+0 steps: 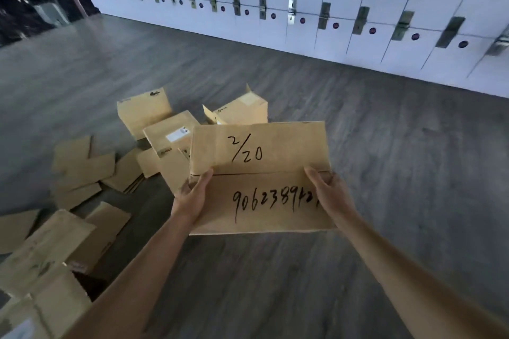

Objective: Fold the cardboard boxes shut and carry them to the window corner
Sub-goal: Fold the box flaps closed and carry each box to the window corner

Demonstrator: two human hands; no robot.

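My left hand (192,195) and right hand (327,190) clasp the marked box (261,173) at its 2 ends; I should keep it level, flaps closed

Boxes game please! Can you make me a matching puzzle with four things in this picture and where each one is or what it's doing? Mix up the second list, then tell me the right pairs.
Things:
1. Box with numbers
2. Left hand
3. Flat cardboard pieces
4. Lockers

Places or states:
A. Along the far wall
B. Held up by both hands
C. Lying on the floor at the left
D. Holding the box's left edge

Right pairs: 1-B, 2-D, 3-C, 4-A. The right hand holds the other edge.
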